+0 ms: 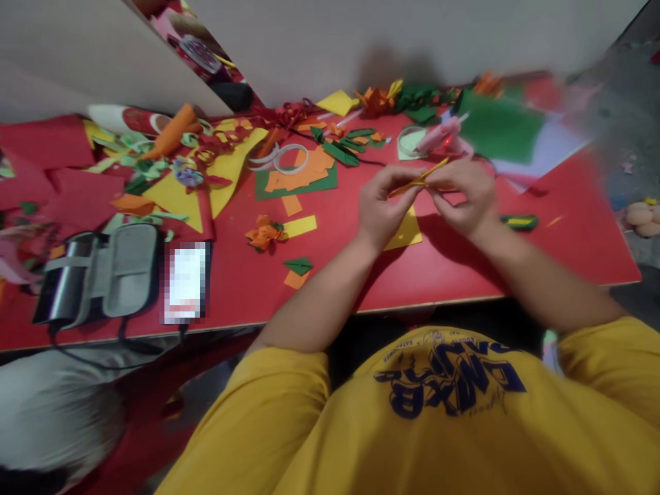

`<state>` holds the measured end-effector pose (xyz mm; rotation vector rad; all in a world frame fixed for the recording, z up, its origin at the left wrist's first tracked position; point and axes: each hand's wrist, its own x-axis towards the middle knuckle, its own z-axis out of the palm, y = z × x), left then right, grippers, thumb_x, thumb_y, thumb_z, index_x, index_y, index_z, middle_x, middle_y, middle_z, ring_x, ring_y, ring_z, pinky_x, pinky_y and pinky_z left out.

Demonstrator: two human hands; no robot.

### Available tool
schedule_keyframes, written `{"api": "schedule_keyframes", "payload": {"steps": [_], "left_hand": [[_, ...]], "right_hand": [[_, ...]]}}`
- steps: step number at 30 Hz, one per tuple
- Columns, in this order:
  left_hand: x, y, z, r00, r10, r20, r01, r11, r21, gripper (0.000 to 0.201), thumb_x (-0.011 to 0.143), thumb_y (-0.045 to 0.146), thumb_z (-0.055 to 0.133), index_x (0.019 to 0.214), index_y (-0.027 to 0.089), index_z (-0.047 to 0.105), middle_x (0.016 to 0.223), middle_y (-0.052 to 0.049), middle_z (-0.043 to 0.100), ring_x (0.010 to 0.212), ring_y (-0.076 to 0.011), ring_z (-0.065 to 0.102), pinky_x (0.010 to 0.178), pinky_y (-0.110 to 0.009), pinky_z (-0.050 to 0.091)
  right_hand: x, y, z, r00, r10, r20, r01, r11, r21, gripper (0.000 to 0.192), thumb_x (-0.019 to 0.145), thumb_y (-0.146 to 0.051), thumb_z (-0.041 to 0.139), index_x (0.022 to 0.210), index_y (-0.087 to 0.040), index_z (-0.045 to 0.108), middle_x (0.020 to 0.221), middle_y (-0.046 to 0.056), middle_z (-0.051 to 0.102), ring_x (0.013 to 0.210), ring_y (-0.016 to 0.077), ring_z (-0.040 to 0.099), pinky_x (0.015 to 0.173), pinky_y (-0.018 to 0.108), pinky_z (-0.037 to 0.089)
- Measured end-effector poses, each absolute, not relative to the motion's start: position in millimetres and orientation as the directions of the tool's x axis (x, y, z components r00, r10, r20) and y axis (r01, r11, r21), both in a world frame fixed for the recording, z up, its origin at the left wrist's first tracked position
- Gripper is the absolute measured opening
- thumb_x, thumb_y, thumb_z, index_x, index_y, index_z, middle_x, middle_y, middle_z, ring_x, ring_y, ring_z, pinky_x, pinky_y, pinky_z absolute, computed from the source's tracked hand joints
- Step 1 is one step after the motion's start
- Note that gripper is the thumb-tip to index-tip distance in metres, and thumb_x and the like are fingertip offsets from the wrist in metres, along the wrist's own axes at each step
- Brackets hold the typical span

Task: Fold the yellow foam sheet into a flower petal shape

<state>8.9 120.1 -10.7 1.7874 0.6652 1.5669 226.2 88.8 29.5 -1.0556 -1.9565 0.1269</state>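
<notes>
Over a red tabletop point(232, 289), a person in a yellow T-shirt point(392, 447) pinches a small folded piece of yellow paper point(419, 183) between the fingertips of the left hand point(384, 206) and the right hand point(468, 196), both grips narrow and closed on the piece, which is held up off the surface. Partly hidden by the left hand lies a flat yellow sheet point(408, 232); a pink glue gun point(442, 139) sits just beyond the hands, and a green-and-yellow cutter point(520, 222) near the right wrist. Farther left rest an orange paper flower point(265, 234) and an open gray case point(133, 268)
</notes>
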Motion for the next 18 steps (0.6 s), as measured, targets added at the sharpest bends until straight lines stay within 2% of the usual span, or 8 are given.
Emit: {"api": "schedule_keyframes", "payload": {"steps": [2, 4, 5, 8, 10, 14, 18], "left_hand": [[7.9, 121.4, -11.8, 0.142, 0.751, 0.645, -0.054, -0.645, 0.762, 0.032, 0.113, 0.06, 0.087, 0.13, 0.034, 0.086, 0.128, -0.004, 0.092, 0.123, -0.0246, 0.093, 0.113, -0.043, 0.077], [7.1, 122.1, -12.1, 0.147, 0.763, 0.63, -0.04, -0.632, 0.774, 0.036, 0.113, 0.064, 0.085, 0.13, 0.033, 0.085, 0.128, -0.005, 0.091, 0.124, -0.0252, 0.093, 0.114, -0.043, 0.077], [6.8, 122.2, -11.8, 0.152, 0.77, 0.62, -0.028, -0.623, 0.781, 0.038, 0.112, 0.066, 0.085, 0.13, 0.032, 0.084, 0.128, -0.005, 0.091, 0.124, -0.0252, 0.092, 0.114, -0.043, 0.077], [6.3, 121.9, -10.1, 0.164, 0.782, 0.601, -0.012, -0.608, 0.794, 0.041, 0.111, 0.069, 0.085, 0.128, 0.032, 0.084, 0.128, -0.006, 0.09, 0.123, -0.0247, 0.092, 0.112, -0.043, 0.077], [6.0, 122.2, -9.1, 0.164, 0.783, 0.6, -0.018, -0.605, 0.796, 0.041, 0.11, 0.069, 0.086, 0.128, 0.033, 0.084, 0.127, -0.006, 0.09, 0.122, -0.0245, 0.092, 0.112, -0.043, 0.077], [5.4, 124.0, -8.0, 0.177, 0.807, 0.564, -0.003, -0.573, 0.82, 0.047, 0.106, 0.074, 0.088, 0.127, 0.032, 0.086, 0.126, -0.007, 0.09, 0.12, -0.0254, 0.091, 0.111, -0.044, 0.076], [4.6, 123.1, -4.0, 0.212, 0.842, 0.496, 0.048, -0.516, 0.856, 0.045, 0.103, 0.071, 0.093, 0.117, 0.028, 0.09, 0.115, -0.007, 0.092, 0.109, -0.0237, 0.09, 0.102, -0.039, 0.073]], "right_hand": [[229.9, 90.8, 34.1, -0.208, 0.638, 0.742, 0.609, 0.678, -0.412, 0.017, 0.11, -0.039, 0.081, 0.126, -0.034, 0.083, 0.128, 0.009, 0.089, 0.122, 0.0343, 0.081, 0.115, 0.062, 0.066], [234.3, 94.9, 37.6, -0.181, 0.552, 0.814, 0.586, 0.725, -0.362, 0.032, 0.104, -0.045, 0.091, 0.133, -0.033, 0.083, 0.133, 0.011, 0.088, 0.125, 0.0354, 0.08, 0.116, 0.061, 0.065], [236.6, 97.5, 38.5, -0.183, 0.552, 0.814, 0.571, 0.734, -0.369, 0.036, 0.103, -0.046, 0.095, 0.135, -0.033, 0.084, 0.134, 0.011, 0.088, 0.125, 0.0351, 0.08, 0.116, 0.06, 0.065], [242.0, 104.4, 38.7, -0.215, 0.658, 0.722, 0.498, 0.709, -0.498, 0.025, 0.106, -0.051, 0.094, 0.12, -0.031, 0.089, 0.118, 0.007, 0.091, 0.11, 0.0306, 0.083, 0.106, 0.052, 0.067], [243.3, 106.1, 39.0, -0.224, 0.712, 0.666, 0.459, 0.679, -0.573, 0.024, 0.11, -0.054, 0.091, 0.108, -0.03, 0.09, 0.105, 0.005, 0.091, 0.099, 0.0273, 0.084, 0.098, 0.047, 0.068], [241.4, 102.5, 43.6, -0.202, 0.726, 0.657, 0.449, 0.665, -0.597, 0.028, 0.112, -0.051, 0.088, 0.098, -0.027, 0.092, 0.095, 0.004, 0.091, 0.089, 0.0243, 0.083, 0.089, 0.042, 0.067], [240.0, 100.8, 44.4, -0.16, 0.817, 0.553, 0.478, 0.555, -0.681, 0.016, 0.103, -0.039, 0.097, 0.093, -0.028, 0.092, 0.091, 0.003, 0.09, 0.085, 0.0243, 0.08, 0.083, 0.041, 0.065]]}}
